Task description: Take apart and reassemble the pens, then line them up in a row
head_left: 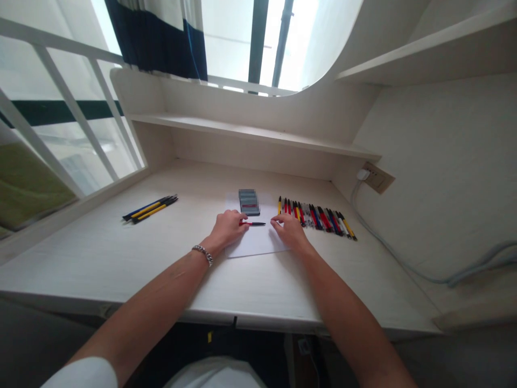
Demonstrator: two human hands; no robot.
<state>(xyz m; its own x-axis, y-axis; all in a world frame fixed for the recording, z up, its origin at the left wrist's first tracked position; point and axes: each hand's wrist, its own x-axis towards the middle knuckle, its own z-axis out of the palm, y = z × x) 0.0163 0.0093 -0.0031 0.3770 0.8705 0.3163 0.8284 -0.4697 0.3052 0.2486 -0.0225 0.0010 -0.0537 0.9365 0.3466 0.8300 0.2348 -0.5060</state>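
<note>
Bright glare from the window [301,46]

A chunky, silvery bracelet [203,255] of rounded chain links circles the left wrist [216,245]. A plain white sleeve [86,373] ends in a smooth, curved hem above the left forearm [161,293]. Pale, softly creased cloth [216,373] shows at the bottom centre, its outline rounded.

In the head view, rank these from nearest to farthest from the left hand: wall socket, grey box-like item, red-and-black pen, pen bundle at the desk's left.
1. Red-and-black pen: at the left hand, in its fingers.
2. Grey box-like item: just beyond the hand, slightly right.
3. Pen bundle: out to the left.
4. Wall socket: far right, on the wall.
</note>
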